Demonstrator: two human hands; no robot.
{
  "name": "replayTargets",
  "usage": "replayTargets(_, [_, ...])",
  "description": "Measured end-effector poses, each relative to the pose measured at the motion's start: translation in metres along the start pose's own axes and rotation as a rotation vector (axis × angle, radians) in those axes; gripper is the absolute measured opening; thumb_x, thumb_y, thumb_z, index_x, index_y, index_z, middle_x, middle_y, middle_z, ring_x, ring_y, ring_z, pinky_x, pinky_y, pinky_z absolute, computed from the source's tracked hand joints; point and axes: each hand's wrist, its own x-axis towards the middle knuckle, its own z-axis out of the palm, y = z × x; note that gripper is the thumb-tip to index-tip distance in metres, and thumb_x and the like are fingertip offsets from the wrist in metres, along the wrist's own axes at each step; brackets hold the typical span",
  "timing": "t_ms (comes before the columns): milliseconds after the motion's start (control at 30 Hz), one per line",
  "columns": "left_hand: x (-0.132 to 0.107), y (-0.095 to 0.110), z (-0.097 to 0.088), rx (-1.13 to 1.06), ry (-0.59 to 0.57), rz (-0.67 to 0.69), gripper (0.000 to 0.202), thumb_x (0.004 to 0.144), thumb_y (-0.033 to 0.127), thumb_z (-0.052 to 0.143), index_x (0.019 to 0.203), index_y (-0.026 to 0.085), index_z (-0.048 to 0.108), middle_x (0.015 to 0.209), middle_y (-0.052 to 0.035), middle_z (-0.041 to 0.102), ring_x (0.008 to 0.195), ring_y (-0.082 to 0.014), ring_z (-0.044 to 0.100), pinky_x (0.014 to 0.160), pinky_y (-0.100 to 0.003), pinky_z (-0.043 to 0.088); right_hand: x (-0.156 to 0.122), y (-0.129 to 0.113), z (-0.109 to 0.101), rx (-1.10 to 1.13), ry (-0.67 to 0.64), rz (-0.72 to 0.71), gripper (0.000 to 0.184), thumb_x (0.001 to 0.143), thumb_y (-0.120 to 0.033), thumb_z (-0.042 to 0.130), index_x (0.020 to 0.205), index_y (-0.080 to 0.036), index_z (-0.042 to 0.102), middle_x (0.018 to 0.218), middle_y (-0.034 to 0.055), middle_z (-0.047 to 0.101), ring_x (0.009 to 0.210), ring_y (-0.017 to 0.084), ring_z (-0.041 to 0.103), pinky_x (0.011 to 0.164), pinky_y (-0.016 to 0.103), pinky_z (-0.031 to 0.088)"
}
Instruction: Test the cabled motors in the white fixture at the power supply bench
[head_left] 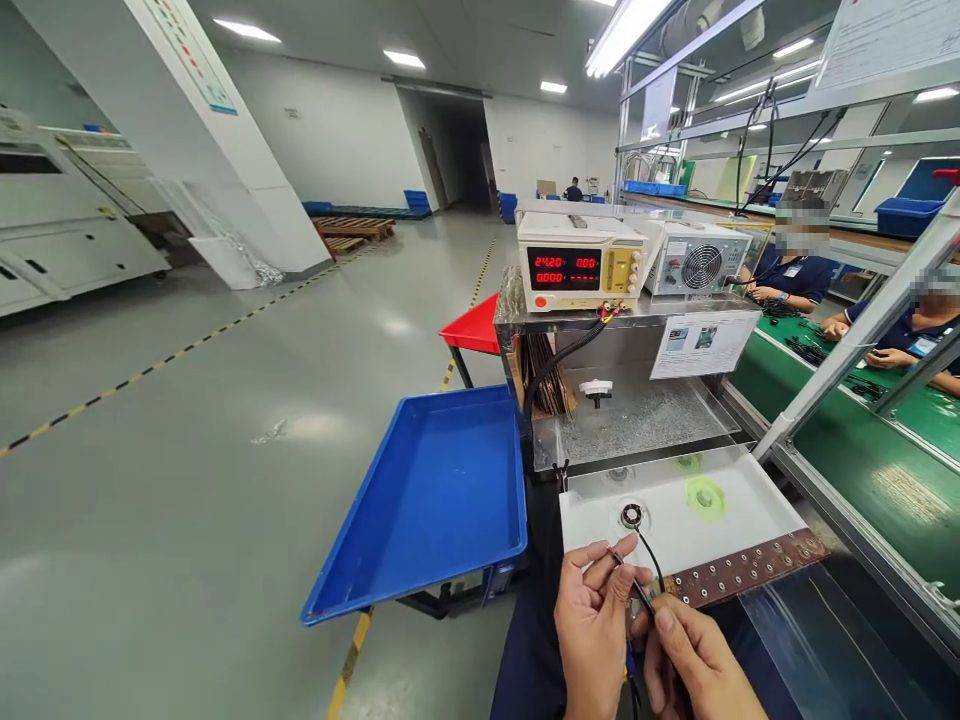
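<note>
My left hand (592, 615) pinches the end of a thin black cable (643, 594) between thumb and fingers, above the front of a white board (675, 540). Further down the same cable, my right hand (694, 650) grips it with thumb and fingers closed. From there a black lead curves up to a small round part (631, 515) with a dark ring and pale centre, lying on the board. A brown strip (750, 570) dotted with metal rings runs along the board's front edge. Below my hands, blue and yellow bits and more cable hang down, partly hidden.
Behind the board, a power supply (581, 265) with red digits stands on a metal shelf beside a white fan unit (697, 262). A blue tray (450, 500) is at the left, near a red tray (472, 328). Co-workers sit along a green bench (847, 440) at right.
</note>
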Motion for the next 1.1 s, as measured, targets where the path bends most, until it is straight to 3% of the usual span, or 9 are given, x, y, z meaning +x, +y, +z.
replayTargets(133, [-0.002, -0.011, 0.004, 0.048, 0.063, 0.098, 0.049, 0.077, 0.055, 0.081, 0.097, 0.019, 0.055, 0.119, -0.0183, 0.075, 0.087, -0.0227, 0.078, 0.075, -0.034, 0.065, 0.009, -0.006, 0.007, -0.012, 0.116, 0.02, 0.064, 0.089, -0.083, 0.042, 0.077, -0.019, 0.047, 0.05, -0.0043, 0.049, 0.031, 0.006, 0.033, 0.034, 0.018, 0.023])
replayTargets(300, [-0.002, -0.022, -0.001, 0.135, 0.115, 0.142, 0.041, 0.08, 0.054, 0.078, 0.083, 0.018, 0.06, 0.103, -0.0156, 0.08, 0.089, -0.0247, 0.078, 0.079, -0.035, 0.064, 0.005, -0.022, 0.007, -0.316, 0.274, -0.238, 0.055, 0.097, -0.062, 0.051, 0.069, -0.015, 0.057, 0.057, -0.0001, 0.053, 0.052, 0.008, 0.047, 0.053, 0.018, 0.039])
replayTargets(400, [-0.006, -0.025, -0.017, 0.16, 0.068, 0.08, 0.042, 0.083, 0.057, 0.074, 0.078, 0.017, 0.06, 0.094, -0.0152, 0.079, 0.08, -0.0239, 0.077, 0.072, -0.035, 0.064, -0.001, -0.021, 0.004, -0.512, 0.289, -0.317, 0.045, 0.101, -0.051, 0.05, 0.084, -0.015, 0.071, 0.076, 0.0057, 0.07, 0.068, 0.013, 0.063, 0.065, 0.02, 0.049])
replayTargets(467, [-0.008, -0.028, -0.034, 0.173, 0.067, 0.064, 0.042, 0.087, 0.058, 0.068, 0.089, 0.016, 0.063, 0.1, -0.0151, 0.078, 0.079, -0.0224, 0.076, 0.07, -0.034, 0.064, -0.004, -0.013, 0.001, -0.682, 0.277, -0.34, 0.039, 0.103, -0.044, 0.048, 0.105, -0.016, 0.075, 0.094, 0.0083, 0.076, 0.082, 0.017, 0.071, 0.075, 0.022, 0.052])
replayTargets(600, [-0.013, -0.043, -0.076, 0.328, 0.163, 0.086, 0.042, 0.094, 0.058, 0.057, 0.109, 0.018, 0.062, 0.103, -0.0108, 0.074, 0.086, -0.0207, 0.073, 0.07, -0.033, 0.062, -0.005, 0.018, -0.004, -1.149, 0.221, -0.351, 0.038, 0.105, -0.031, 0.041, 0.119, -0.018, 0.074, 0.092, 0.0074, 0.076, 0.076, 0.018, 0.072, 0.067, 0.023, 0.047])
replayTargets(733, [-0.025, -0.061, -0.105, 0.627, 0.09, 0.083, 0.037, 0.097, 0.053, 0.054, 0.106, 0.02, 0.067, 0.1, -0.0085, 0.073, 0.089, -0.0216, 0.07, 0.078, -0.034, 0.06, -0.003, 0.047, -0.004, -1.456, 0.16, -0.336, 0.034, 0.103, -0.022, 0.042, 0.102, -0.019, 0.076, 0.074, 0.0035, 0.07, 0.06, 0.016, 0.067, 0.056, 0.028, 0.032])
replayTargets(833, [-0.036, -0.068, -0.113, 0.744, 0.006, 0.132, 0.032, 0.099, 0.047, 0.051, 0.109, 0.022, 0.069, 0.106, -0.0083, 0.073, 0.096, -0.0223, 0.07, 0.084, -0.036, 0.059, -0.003, 0.056, -0.003, -1.525, 0.123, -0.278, 0.03, 0.101, -0.018, 0.045, 0.092, -0.02, 0.074, 0.072, 0.0021, 0.069, 0.058, 0.016, 0.065, 0.055, 0.031, 0.025])
replayTargets(1000, [-0.046, -0.073, -0.112, 0.843, -0.144, 0.182, 0.028, 0.102, 0.038, 0.049, 0.114, 0.023, 0.069, 0.103, -0.008, 0.071, 0.092, -0.0204, 0.069, 0.076, -0.031, 0.059, -0.002, 0.056, -0.001, -1.557, 0.059, -0.196, 0.027, 0.1, -0.016, 0.047, 0.09, -0.02, 0.071, 0.076, 0.0029, 0.071, 0.061, 0.016, 0.066, 0.056, 0.032, 0.022])
replayTargets(1100, [-0.048, -0.076, -0.111, 0.923, -0.201, 0.194, 0.029, 0.102, 0.033, 0.046, 0.119, 0.022, 0.067, 0.106, -0.0094, 0.07, 0.097, -0.0213, 0.069, 0.082, -0.034, 0.06, 0.0, 0.054, 0.001, -1.582, 0.026, -0.146, 0.027, 0.1, -0.016, 0.046, 0.088, -0.018, 0.069, 0.076, 0.0044, 0.071, 0.06, 0.015, 0.065, 0.056, 0.03, 0.021])
